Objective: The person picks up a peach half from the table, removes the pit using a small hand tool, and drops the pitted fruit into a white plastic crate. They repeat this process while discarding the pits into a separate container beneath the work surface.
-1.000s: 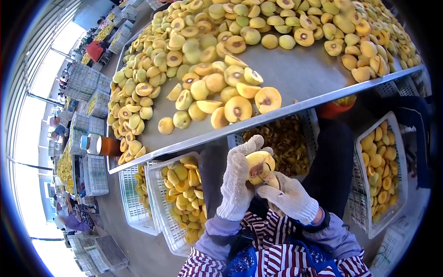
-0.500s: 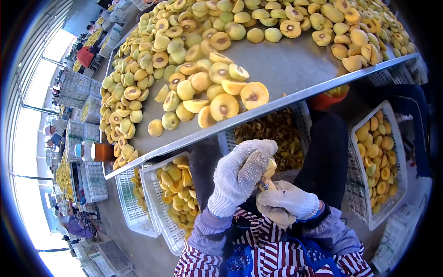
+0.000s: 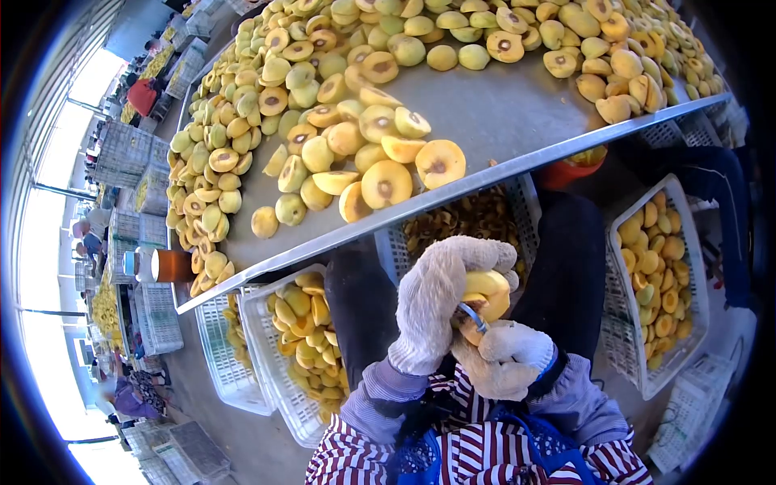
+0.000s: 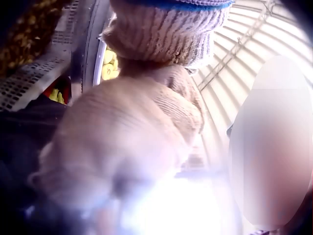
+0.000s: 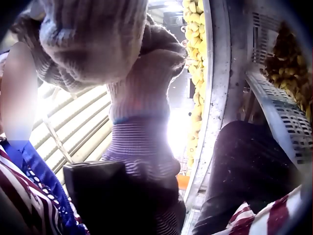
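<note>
In the head view, my white-gloved left hand (image 3: 436,303) curls round a yellow peach half (image 3: 489,293) above my lap. My gloved right hand (image 3: 505,360) grips a small tool with a curved metal blade (image 3: 474,317), its handle mostly hidden in the fist. The blade lies right at the peach, where some brown flesh shows. Both hands are close together, below the table edge. Blurred gloves fill much of both wrist views and hide the fruit there.
A metal table (image 3: 525,121) ahead carries heaps of peach halves (image 3: 388,182). Below it stand a crate of brown scraps (image 3: 529,214), crates of peach halves at left (image 3: 259,323) and right (image 3: 691,307), and a red bucket (image 3: 570,171). An orange-brown jar (image 3: 174,265) stands at the left corner.
The peach half first showed its dark cut face; my left hand rolled over it, then turned back, bringing its yellow side up. The blade now lies against it. The head view shifted slightly.
</note>
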### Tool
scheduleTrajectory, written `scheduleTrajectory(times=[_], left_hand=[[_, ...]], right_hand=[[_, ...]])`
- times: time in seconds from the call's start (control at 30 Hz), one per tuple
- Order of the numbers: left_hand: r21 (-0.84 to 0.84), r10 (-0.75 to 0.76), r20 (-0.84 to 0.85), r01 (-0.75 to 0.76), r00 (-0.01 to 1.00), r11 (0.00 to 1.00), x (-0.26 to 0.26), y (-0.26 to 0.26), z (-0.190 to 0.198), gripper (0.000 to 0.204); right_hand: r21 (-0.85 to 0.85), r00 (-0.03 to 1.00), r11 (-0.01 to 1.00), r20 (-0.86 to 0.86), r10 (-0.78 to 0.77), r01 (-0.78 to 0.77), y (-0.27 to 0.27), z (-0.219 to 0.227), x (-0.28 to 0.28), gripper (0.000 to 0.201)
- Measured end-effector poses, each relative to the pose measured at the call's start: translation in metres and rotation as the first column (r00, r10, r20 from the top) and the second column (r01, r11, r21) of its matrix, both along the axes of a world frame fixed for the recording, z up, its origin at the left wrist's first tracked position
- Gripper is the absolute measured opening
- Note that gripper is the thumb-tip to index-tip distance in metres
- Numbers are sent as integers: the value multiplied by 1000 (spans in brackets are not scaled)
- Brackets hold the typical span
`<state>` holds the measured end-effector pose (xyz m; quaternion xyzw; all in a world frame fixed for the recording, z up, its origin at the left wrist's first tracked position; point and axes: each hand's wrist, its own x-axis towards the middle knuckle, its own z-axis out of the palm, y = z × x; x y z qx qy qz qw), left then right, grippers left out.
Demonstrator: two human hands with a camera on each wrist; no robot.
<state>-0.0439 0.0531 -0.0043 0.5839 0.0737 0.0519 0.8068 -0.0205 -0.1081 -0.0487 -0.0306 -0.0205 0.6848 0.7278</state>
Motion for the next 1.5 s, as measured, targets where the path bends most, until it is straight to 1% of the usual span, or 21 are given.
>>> scheduleTrajectory(times=[0.13, 0.17, 0.2, 0.27, 0.33, 0.43, 0.5, 0.53, 0.57, 0.67, 0.77, 0.87, 0.9, 1.0, 1.03, 1.1, 1.17, 1.27, 1.33, 1.37, 1.5], left_hand=[[-274, 24, -171, -72, 985, 959, 1, -4, 3, 61], [-506, -17, -289, -138, 957, 851, 3, -1, 9, 56], [-682, 67, -201, -189, 977, 707, 11, -5, -5, 51], [-524, 73, -258, -203, 963, 827, 3, 10, -12, 50], [-393, 193, -345, -328, 918, 859, -3, 18, 2, 53], [-53, 360, -178, -375, 916, 926, -43, 73, -10, 57], [266, 629, -77, -592, 774, 761, -82, 112, -16, 45], [487, 758, 19, -668, 652, 563, -102, 137, -30, 34], [886, 755, 22, -363, 656, 289, -123, 156, -20, 25], [935, 567, -182, 319, 804, -152, -188, 199, -53, 17], [994, 564, 110, -84, 818, -73, -177, 199, -86, 19], [980, 519, 197, -186, 832, -73, -129, 210, -104, 26], [995, 554, 47, -87, 831, 46, -113, 220, -112, 28], [944, 499, 153, 24, 853, -329, -104, 227, -169, 41], [968, 568, 14, 132, 823, -214, -106, 222, -170, 44], [977, 510, -35, 138, 860, -165, -119, 226, -164, 41], [980, 523, -65, 155, 850, -129, -142, 215, -170, 35], [809, 516, -508, 587, 689, 12, -178, 202, -159, 33], [932, 537, -326, 358, 778, 48, -229, 193, -207, 31], [943, 529, -243, 326, 813, -68, -239, 174, -177, 28], [919, 637, -318, 392, 702, 27, -306, 135, -199, 27]], right_hand=[[-195, 997, 980, 62, 52, -39, 1, 13, 5, 30], [-102, 993, 994, 105, 50, -39, 2, 8, 3, 28], [-8, 988, 999, 150, 45, -44, 2, -3, -1, 25], [27, 991, 1000, 131, 13, -16, -3, -10, 0, 19], [-125, 987, 985, 116, -108, 122, -4, -6, 4, 17], [-335, 917, 867, 284, -281, 369, -1, 7, 6, 16], [-255, 934, 905, 205, -293, 340, -3, 1, 10, 16], [-185, 950, 938, 168, -263, 292, -3, -4, 12, 21], [-115, 964, 963, 136, -226, 242, -3, -10, 14, 26], [-187, 941, 958, 300, -157, 219, 10, -11, 12, 30], [-322, 917, 918, 387, -94, 230, 25, -10, 4, 34], [-408, 891, 885, 453, -20, 227, 34, -6, 0, 33], [-420, 876, 877, 482, -2, 233, 37, -5, -1, 33], [-487, 837, 823, 547, 28, 291, 38, -5, -6, 33], [-510, 824, 802, 565, 38, 313, 39, -5, -6, 33], [-524, 760, 755, 648, 54, 393, 45, -6, -6, 34], [-527, 817, 793, 573, 63, 308, 51, 3, -6, 33], [-449, 776, 849, 626, 78, 277, 53, 2, -2, 34], [-448, 826, 853, 563, 37, 267, 56, 5, -4, 34], [-450, 834, 850, 551, 22, 275, 55, 0, -5, 34], [-530, 817, 817, 561, 135, 229, 65, -10, -13, 33]])
